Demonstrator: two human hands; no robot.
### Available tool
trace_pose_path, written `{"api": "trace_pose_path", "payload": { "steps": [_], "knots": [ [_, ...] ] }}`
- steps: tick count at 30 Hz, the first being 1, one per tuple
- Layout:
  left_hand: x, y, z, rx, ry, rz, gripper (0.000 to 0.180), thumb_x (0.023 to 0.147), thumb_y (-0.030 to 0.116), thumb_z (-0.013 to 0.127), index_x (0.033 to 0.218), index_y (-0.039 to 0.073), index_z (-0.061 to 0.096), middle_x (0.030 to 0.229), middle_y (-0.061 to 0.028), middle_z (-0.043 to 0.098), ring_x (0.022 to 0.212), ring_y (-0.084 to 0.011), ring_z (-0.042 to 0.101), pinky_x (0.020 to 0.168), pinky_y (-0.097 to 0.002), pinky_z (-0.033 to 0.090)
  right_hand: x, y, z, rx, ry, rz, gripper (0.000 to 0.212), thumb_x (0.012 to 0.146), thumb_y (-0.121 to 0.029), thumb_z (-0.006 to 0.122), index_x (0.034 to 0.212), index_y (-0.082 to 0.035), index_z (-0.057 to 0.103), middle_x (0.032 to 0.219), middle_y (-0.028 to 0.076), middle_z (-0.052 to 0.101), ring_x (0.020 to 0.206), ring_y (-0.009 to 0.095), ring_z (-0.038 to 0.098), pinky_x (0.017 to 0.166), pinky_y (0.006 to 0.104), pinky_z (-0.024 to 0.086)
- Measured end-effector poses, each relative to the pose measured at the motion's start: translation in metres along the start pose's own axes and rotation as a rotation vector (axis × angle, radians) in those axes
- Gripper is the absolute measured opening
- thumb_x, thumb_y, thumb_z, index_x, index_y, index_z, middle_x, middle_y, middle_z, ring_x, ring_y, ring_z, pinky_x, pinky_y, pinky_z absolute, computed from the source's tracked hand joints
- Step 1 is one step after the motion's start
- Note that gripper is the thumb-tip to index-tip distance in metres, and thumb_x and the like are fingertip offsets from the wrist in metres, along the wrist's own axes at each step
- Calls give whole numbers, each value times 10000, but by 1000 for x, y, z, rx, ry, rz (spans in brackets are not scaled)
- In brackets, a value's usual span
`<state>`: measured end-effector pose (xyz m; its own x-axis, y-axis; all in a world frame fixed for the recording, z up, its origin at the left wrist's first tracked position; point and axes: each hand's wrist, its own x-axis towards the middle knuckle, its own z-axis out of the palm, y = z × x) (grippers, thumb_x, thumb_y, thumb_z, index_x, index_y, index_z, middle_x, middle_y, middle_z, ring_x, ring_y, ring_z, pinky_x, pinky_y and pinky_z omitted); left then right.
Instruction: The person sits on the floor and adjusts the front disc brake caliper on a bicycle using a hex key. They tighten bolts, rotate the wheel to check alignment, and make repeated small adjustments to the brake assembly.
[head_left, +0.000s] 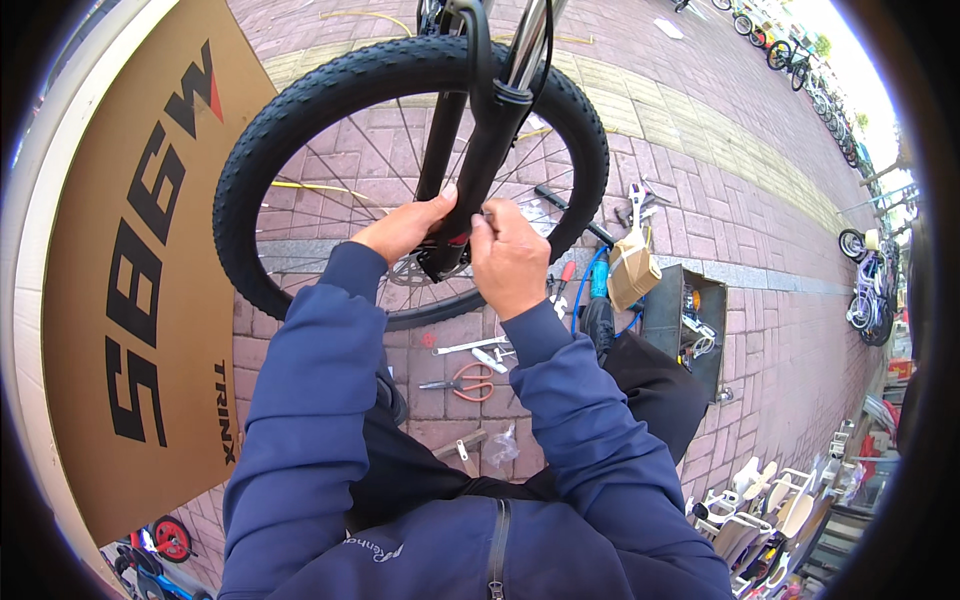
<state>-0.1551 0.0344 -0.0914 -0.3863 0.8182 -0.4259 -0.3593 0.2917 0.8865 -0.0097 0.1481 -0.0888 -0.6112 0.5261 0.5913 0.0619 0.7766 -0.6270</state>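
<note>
The two-handed grip lies at the lower end of a black bicycle fork with metallic upper tubes (pixel 486 155). The left hand (pixel 405 230) has its thumb raised against the fork, its other fingers largely hidden; the right hand (pixel 512 262) is partly closed, fingertips curled beside the leg. Whether either pinches a small part cannot be told. Opposed placement presumably steadies the fork. Around the grip stands the black, knobbly-tyred spoked wheel (pixel 250 180), between the fork legs. Below the grip, on reddish brick paving (pixel 790 335), lie a silver metal spanner (pixel 462 348) and orange-handled scissors (pixel 474 382); to its right, an open dark metal toolbox (pixel 662 310), probably set there for easy reach.
</note>
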Motion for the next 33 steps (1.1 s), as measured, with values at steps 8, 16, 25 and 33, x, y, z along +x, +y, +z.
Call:
{"api": "trace_pose_path", "payload": {
  "steps": [8, 16, 25, 33],
  "knots": [
    [-4, 2, 4, 44, 36, 39, 620, 1059, 531, 432, 1271, -17, 631, 1217, -88, 674, 1122, -157, 615, 1036, -321, 429, -69, 102, 6, 751, -135, 1096, 225, 1002, -225, 614, 1077, -13, 628, 874, 89, 701, 626, 161, 668, 572, 285, 564],
    [-3, -1, 1, 29, 33, 40, 636, 1056, 544, 429, 1334, -2, 599, 1264, -90, 653, 1148, -169, 594, 1058, -332, 408, -128, 18, 55, 610, -581, 913, 283, 1030, -251, 534, 1071, -10, 676, 837, 78, 691, 623, 152, 652, 607, 315, 543],
    [-1, 0, -2, 30, 46, 12, 659, 1050, 539, 449, 1368, -28, 562, 1325, -114, 619, 1209, -197, 556, 1111, -343, 362, -63, -54, 53, 1247, -495, 1095, 176, 981, -141, 625, 1057, 4, 690, 887, 34, 708, 684, 96, 645, 631, 240, 533],
    [7, -8, -14, 30, -6, -12, 605, 1076, 514, 387, 1292, -6, 606, 1243, -111, 651, 1126, -185, 597, 1044, -340, 422, -30, -39, 28, -214, -240, 34, 226, 802, -312, 772, 820, -111, 669, 752, 80, 658, 674, 301, 672, 575, 424, 527]
  ]
}}
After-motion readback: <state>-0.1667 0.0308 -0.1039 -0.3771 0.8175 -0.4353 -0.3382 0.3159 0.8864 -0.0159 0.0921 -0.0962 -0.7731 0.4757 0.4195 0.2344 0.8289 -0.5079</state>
